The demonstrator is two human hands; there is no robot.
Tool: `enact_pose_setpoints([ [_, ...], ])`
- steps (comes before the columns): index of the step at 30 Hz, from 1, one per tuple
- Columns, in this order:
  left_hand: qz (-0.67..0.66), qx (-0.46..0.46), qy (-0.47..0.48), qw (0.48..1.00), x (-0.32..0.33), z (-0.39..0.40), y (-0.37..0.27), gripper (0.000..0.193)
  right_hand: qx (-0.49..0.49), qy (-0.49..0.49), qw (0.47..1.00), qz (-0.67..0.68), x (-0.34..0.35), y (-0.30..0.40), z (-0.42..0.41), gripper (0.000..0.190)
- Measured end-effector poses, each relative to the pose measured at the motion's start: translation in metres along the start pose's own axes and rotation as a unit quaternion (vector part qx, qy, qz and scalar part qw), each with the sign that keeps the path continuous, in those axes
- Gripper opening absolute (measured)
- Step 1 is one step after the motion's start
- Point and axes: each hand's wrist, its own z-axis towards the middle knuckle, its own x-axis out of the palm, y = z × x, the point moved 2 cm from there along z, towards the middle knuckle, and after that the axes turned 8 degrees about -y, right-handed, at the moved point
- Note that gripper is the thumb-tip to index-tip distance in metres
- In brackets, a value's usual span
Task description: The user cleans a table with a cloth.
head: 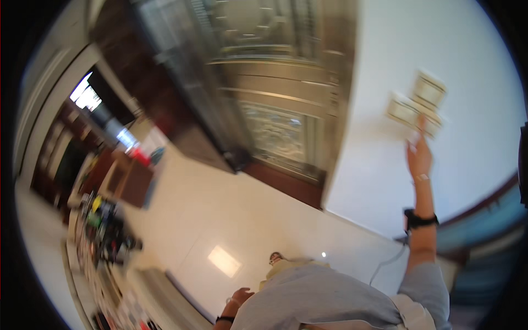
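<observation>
Stretched up to the white wall, my right hand [419,153] points its index finger at a cluster of cream wall switch plates [429,88]. The fingertip overlaps the lower plates and seems to touch one. Motion blur hides the other fingers' detail; no held object is plain. A bracelet and a black wristband [421,220] circle that arm. My left hand [241,295] hangs low beside my grey shirt [326,293], over the pale floor. Its fingers look loosely bent, partly hidden by the shirt, and nothing shows in them.
An ornate bronze-coloured door [276,86] stands left of the switches, above a dark red sill [284,181]. A cable [381,264] trails over the glossy tile floor [185,206]. A padded seat [165,288], cluttered items [109,231] and an open cardboard box [132,181] line the left.
</observation>
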Motion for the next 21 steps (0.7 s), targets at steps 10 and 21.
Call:
enact_pose_setpoints([
  [10,-0.218,-0.237,0.037,0.946,-0.048,0.067,-0.007,0.059,-0.025,0.011,1.0,0.003,-0.021,-0.031,-0.027,0.088],
  [21,-0.219,-0.263,0.03,0.939,-0.12,0.095,-0.022,0.067,-0.027,-0.026,0.998,-0.058,-0.067,-0.042,-0.013,0.085],
])
